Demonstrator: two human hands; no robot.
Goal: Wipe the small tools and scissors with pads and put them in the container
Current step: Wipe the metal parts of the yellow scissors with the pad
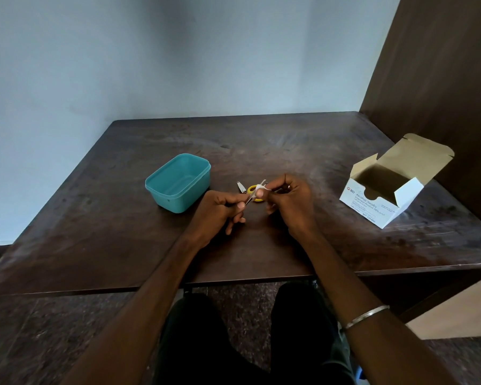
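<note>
Dark wooden tabletop point(261, 245) against a pale wall carries the work. I see the left hand point(220, 215) with fingers pinched on a slim metal tool point(250, 200), probably tweezers. The right hand point(289, 202) pinches a white pad point(260, 187) wrapped over the tool's upper end. I judge wiping of this first item to be under way. The teal container point(178, 182) looks empty, so nothing is stowed yet. A nail clipper point(241, 187) and yellow-handled scissors point(254, 191) lie just beyond the hands, not yet stowed. The swab box point(383, 201) stands open, well right.
</note>
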